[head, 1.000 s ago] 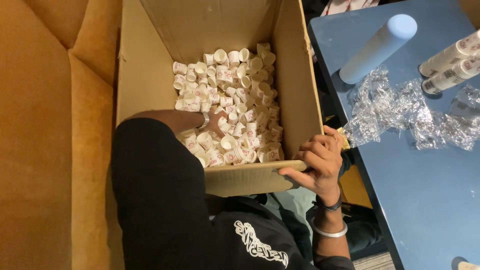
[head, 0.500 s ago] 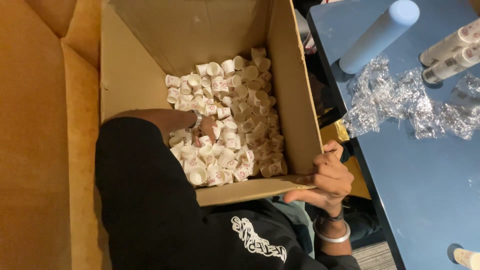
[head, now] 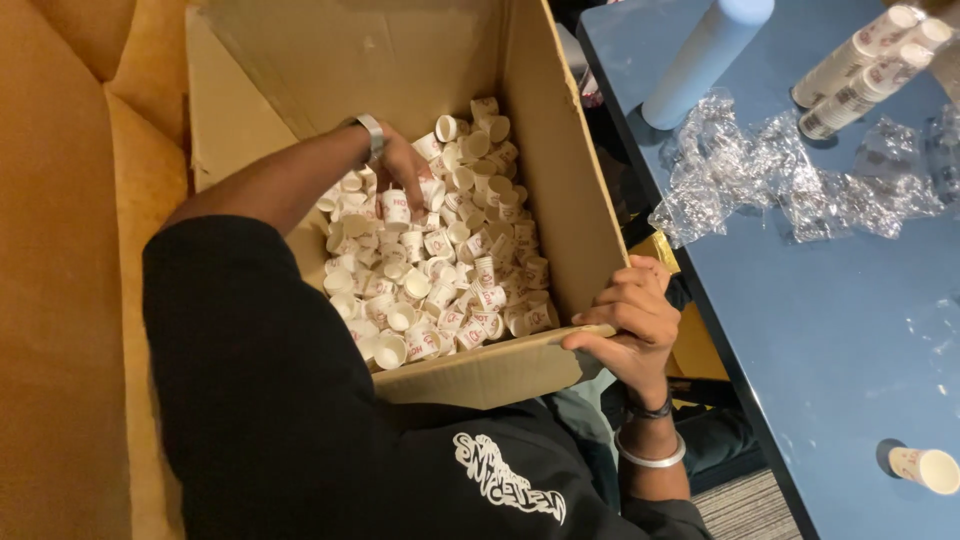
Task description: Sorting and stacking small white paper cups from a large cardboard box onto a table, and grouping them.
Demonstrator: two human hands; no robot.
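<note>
Left hand (head: 400,165) is reaching down into the cardboard box (head: 560,180), fingers curling down among the small paper cups (head: 440,270). It is touching the cups near the far end of the pile; whether the fingers are actually closing on one cannot be told, since the back of the hand is covering them. A pale band is sitting on that wrist.

Right hand (head: 630,320) is gripping the near right corner of the box, fingers folding over the rim, thumb outside on the wall. Grip is closed on the cardboard. Two bracelets are showing on that wrist.

The cups are lying loose in a heap on the box floor, most of them below and to the right of the left hand, stretching toward the corner the right hand is holding.

To the right of the right hand, a blue table (head: 830,330) is carrying crumpled clear wrap (head: 760,180), a pale blue cylinder (head: 700,60), stacked cup sleeves (head: 860,60) and one single cup (head: 925,468).
</note>
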